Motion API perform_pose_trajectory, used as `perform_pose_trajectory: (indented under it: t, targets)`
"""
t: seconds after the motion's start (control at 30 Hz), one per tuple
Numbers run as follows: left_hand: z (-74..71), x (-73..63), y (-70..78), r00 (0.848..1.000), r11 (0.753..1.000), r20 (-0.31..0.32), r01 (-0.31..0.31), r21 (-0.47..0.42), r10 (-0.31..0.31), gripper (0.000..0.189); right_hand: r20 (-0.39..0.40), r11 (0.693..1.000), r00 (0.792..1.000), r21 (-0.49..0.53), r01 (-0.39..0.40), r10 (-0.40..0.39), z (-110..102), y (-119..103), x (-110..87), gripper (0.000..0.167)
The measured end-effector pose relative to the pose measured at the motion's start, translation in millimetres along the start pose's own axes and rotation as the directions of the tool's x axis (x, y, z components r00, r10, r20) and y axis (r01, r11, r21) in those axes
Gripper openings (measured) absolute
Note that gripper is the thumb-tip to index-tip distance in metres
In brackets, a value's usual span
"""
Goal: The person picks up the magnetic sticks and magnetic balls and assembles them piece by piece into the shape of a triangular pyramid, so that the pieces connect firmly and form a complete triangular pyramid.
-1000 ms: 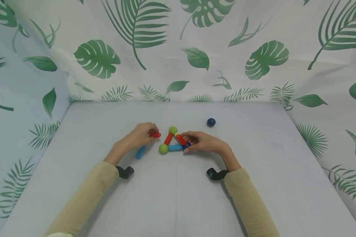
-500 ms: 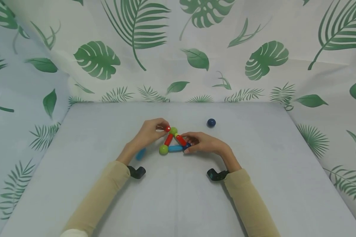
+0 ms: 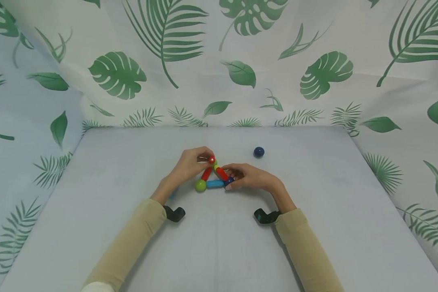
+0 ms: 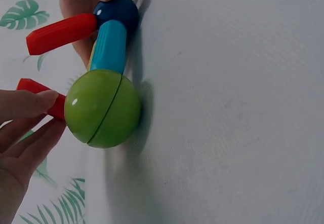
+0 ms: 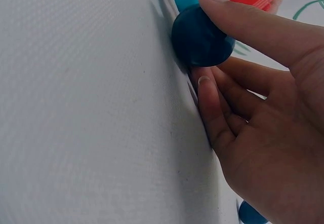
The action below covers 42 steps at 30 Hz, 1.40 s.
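A triangle of balls and sticks lies on the table. Its front side is a light blue stick [image 3: 215,184] between a green ball [image 3: 200,185] and a dark blue ball [image 5: 202,36]. A red stick [image 3: 206,174] runs back to a second green ball [image 3: 215,163], mostly covered. Another red stick [image 4: 61,33] stands up from the dark blue ball. My left hand [image 3: 191,165] pinches a red stick [image 3: 212,159] at the back green ball; in the head view they overlap. With thumb and fingers, my right hand [image 3: 251,177] grips the dark blue ball.
A loose dark blue ball [image 3: 258,152] sits behind my right hand. Under my left wrist, a loose light blue stick [image 3: 172,195] is mostly hidden. A leaf-printed sheet [image 3: 190,89] rises along the white table's [image 3: 215,235] back and sides.
My left hand has moved right with the red stick, from left of the triangle to its back green ball, turning the stick upright. My right hand has kept its place.
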<state>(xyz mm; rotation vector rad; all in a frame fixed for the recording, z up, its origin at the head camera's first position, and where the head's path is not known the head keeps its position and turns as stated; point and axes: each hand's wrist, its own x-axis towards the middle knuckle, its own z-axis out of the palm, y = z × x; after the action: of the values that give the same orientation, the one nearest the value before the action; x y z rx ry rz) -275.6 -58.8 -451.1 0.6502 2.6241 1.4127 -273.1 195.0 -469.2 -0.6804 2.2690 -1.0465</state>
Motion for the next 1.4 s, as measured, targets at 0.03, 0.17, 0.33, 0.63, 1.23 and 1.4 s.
perform_pose_trajectory:
  t: [0.03, 0.17, 0.33, 0.63, 1.23, 1.4]
  targets:
    - [0.7, -0.2, 0.1, 1.000, 1.000, -0.001, 0.001, 0.001, -0.001, 0.019, -0.001, 1.000, 1.000, -0.002, 0.002, -0.002, 0.1, -0.3, 0.0, 0.065]
    - [2.7, -0.1, 0.0, 1.000, 1.000, -0.009, -0.023, -0.006, 0.023, 0.017, -0.007, 1.000, 1.000, -0.013, 0.005, -0.005, -0.1, -0.9, -0.2, 0.064]
    - [2.5, -1.6, -0.4, 1.000, 1.000, 0.000, -0.026, 0.005, 0.026, 0.017, -0.004, 1.000, 1.000, 0.005, 0.000, 0.000, 0.9, 0.7, 0.1, 0.064]
    - [-7.9, -14.7, -0.7, 1.000, 0.996, 0.028, 0.007, 0.084, -0.009, 0.031, -0.007, 1.000, 1.000, -0.026, 0.005, -0.005, 0.2, 1.5, -0.1, 0.063]
    - [-40.9, -68.6, -9.8, 0.969, 0.901, 0.040, 0.210, 0.379, -0.243, 0.036, -0.008, 1.000, 1.000, -0.022, -0.005, 0.005, 0.2, -0.2, -0.2, 0.066]
    - [-42.9, -78.8, -9.3, 0.963, 0.888, 0.043, 0.227, 0.401, -0.266, 0.036, -0.008, 1.000, 1.000, -0.028, -0.007, 0.006, 0.8, -0.2, -0.2, 0.066]
